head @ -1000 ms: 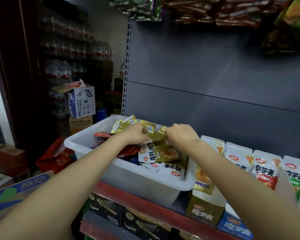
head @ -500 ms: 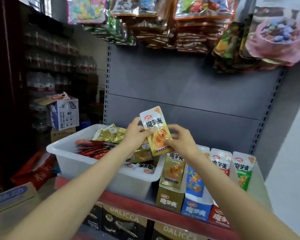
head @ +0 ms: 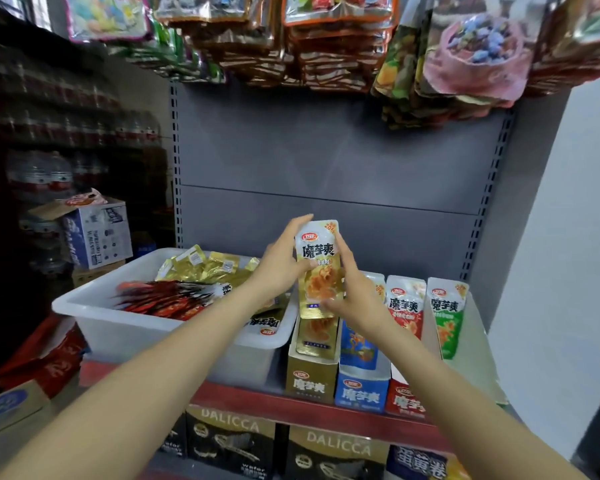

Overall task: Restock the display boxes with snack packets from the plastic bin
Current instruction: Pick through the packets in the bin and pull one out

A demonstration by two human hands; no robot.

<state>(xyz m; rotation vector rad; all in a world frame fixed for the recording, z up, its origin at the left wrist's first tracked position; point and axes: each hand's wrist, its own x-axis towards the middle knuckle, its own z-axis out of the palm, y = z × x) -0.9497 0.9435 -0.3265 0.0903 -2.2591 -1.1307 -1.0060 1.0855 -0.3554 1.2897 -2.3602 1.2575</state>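
A gold snack packet (head: 319, 268) stands upright above the gold display box (head: 312, 375). My left hand (head: 281, 261) grips its left edge, and my right hand (head: 354, 289) holds its right side and lower corner. To the left, the white plastic bin (head: 118, 327) holds gold packets (head: 205, 268) at the back and red packets (head: 167, 299) in front. Right of the gold box stand a blue display box (head: 361, 386), a red display box (head: 404, 400) and a green packet (head: 447, 317).
Everything sits on a red-edged shelf (head: 243, 396) against a grey back panel (head: 326, 161). Hanging snack bags (head: 326, 43) crowd the space overhead. Dark cartons (head: 229, 438) fill the shelf below. A blue-and-white carton (head: 97, 233) and stacked bottles stand at the left.
Both hands lifted the gold packet out of the bin, moved it right and turned it upright over the gold display box. The view swung up and right.
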